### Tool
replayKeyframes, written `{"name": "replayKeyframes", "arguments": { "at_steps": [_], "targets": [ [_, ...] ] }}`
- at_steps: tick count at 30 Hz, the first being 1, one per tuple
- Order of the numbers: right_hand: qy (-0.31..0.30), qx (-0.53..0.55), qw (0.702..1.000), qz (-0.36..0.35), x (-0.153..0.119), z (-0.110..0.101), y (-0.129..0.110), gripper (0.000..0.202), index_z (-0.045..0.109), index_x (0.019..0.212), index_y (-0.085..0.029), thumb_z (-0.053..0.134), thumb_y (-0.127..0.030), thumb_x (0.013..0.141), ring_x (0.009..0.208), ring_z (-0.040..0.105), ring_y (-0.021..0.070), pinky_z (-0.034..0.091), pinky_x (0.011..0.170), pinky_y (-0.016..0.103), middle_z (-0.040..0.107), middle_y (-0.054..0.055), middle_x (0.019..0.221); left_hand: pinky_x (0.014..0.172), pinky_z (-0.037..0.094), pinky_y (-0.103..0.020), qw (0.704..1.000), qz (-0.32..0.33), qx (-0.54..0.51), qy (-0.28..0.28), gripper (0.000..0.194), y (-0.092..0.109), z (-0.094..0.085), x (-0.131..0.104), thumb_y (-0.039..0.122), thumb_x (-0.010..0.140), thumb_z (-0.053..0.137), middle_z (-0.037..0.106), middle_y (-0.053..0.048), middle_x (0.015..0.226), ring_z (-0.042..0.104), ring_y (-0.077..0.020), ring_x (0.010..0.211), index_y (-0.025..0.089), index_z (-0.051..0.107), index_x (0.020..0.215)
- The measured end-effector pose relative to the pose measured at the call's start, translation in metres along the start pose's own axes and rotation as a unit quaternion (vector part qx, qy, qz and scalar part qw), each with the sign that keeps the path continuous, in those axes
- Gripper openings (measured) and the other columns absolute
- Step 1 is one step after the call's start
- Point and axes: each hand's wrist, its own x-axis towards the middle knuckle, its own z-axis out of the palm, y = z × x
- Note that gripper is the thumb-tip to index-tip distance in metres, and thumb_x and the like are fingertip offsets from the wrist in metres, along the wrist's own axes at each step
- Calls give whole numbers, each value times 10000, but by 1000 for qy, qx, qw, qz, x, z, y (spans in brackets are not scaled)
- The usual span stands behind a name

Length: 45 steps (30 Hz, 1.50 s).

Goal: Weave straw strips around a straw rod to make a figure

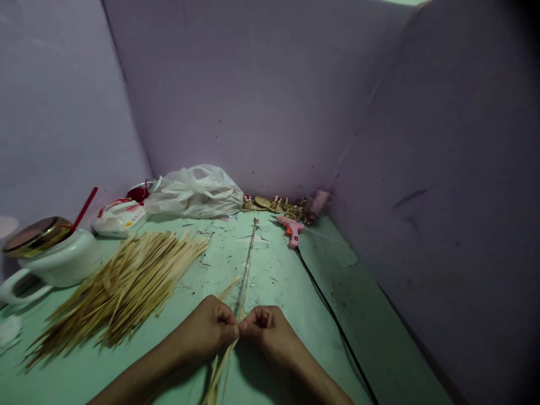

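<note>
A thin plaited straw cord (248,267) runs from the far part of the green table toward me, its far end fixed at a small dark spot. Both hands meet at its near end. My left hand (213,329) pinches the straw strands between thumb and forefinger. Fingertips nearly touching it, my right hand (268,332) is also closed on the strands. Loose straw ends (217,374) hang below the hands toward the front edge. To the left lies a wide bundle of dry straw strips (130,281).
A pink glue gun (292,229) with a black cable (333,315) lies right of the cord. At the left are a white mug (63,261) and tissue pack (120,218). A plastic bag (198,191) and small woven pieces (264,202) line the back wall.
</note>
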Motion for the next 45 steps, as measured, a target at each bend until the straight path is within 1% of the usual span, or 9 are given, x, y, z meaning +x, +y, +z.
{"name": "replayKeyframes", "arguments": {
  "at_steps": [5, 11, 13, 15, 17, 22, 28, 34, 45],
  "targets": [
    [11, 59, 998, 4, 0, 2, 1, 148, 501, 522, -116, 609, -218, 523, 376, 358, 42, 206, 404, 195, 501, 0, 421, 505, 258, -235, 954, 19, 271, 128, 276, 9, 13, -24, 300, 709, 393, 538, -28, 541, 453, -122, 526, 148, 555, 544],
    [-12, 173, 984, 47, -5, 10, -1, 194, 471, 527, -132, 639, -225, 500, 319, 277, 17, 150, 373, 184, 452, -41, 378, 540, 304, -281, 920, 7, 391, 30, 295, 7, 40, -35, 178, 723, 377, 636, -141, 736, 559, -215, 640, 119, 626, 870],
    [-22, 167, 985, 44, -6, 9, -2, 189, 491, 546, -125, 641, -236, 513, 325, 304, 23, 159, 370, 184, 488, -23, 406, 529, 315, -277, 937, 25, 347, 24, 251, 7, 36, -33, 232, 718, 412, 625, -119, 648, 550, -200, 593, 120, 637, 704],
    [-18, 144, 989, 34, -6, 8, -4, 194, 500, 548, -121, 650, -240, 518, 329, 313, 24, 164, 369, 182, 489, -25, 407, 509, 329, -254, 967, 46, 235, 86, 306, 10, 24, -31, 338, 729, 416, 585, -64, 551, 525, -158, 531, 141, 593, 576],
    [-22, 133, 991, 23, -6, 6, -4, 207, 499, 553, -120, 660, -246, 519, 327, 301, 18, 162, 370, 178, 491, -29, 409, 492, 354, -235, 979, 37, 89, 179, 276, 13, 12, -26, 371, 717, 421, 587, -32, 596, 515, -127, 506, 155, 586, 668],
    [-57, 157, 986, 16, -3, 3, -4, 308, 473, 621, -132, 711, -257, 470, 392, 437, 68, 259, 419, 186, 533, -4, 461, 290, 241, -198, 982, -75, -173, -23, 263, 9, 5, -10, 409, 605, 507, 494, 17, 448, 361, -79, 282, 147, 524, 615],
    [-31, -60, 995, -72, -4, -2, -1, 131, 488, 613, -128, 599, -187, 573, 487, 456, 76, 307, 470, 189, 544, 7, 537, 340, 152, -187, 993, -61, -93, 38, 139, -1, 8, 2, 233, 520, 503, 319, 63, 313, 236, -38, 307, 132, 488, 426],
    [61, -311, 943, -100, -20, -2, -9, 131, 579, 592, -127, 501, -214, 650, 528, 476, 95, 286, 456, 190, 571, 25, 562, 391, 147, -208, 996, -24, -6, 80, 132, -5, 12, 4, 169, 501, 428, 251, 66, 358, 220, -50, 398, 154, 386, 376],
    [-26, -231, 966, -115, -34, -3, -6, 152, 602, 531, -160, 580, -281, 620, 471, 402, 92, 232, 427, 222, 508, -4, 493, 425, 227, -191, 995, 0, -95, 28, 93, 2, 10, -2, 172, 487, 439, 416, 36, 417, 319, -60, 431, 118, 508, 455]
  ]
}}
